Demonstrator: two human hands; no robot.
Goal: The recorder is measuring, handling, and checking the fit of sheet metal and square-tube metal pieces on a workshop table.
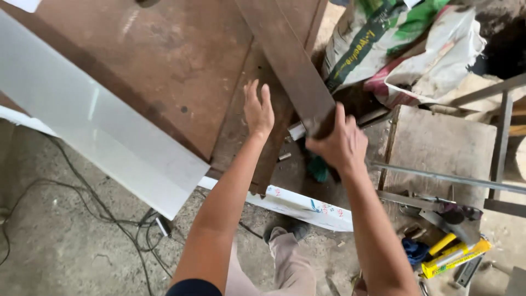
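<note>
Hands over the rusty worktop: the right hand is clamped around the near end of a long brown plank running far-left across the middle. The left hand lies open, fingers spread flat on the worktop's near edge (just left of the plank). White panel at left, sacks far right.

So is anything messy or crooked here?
Yes. The rusty bar in the right hand lies slanted across the brown sheet, cables tangle on the floor, and sacks are slumped in a heap.
</note>
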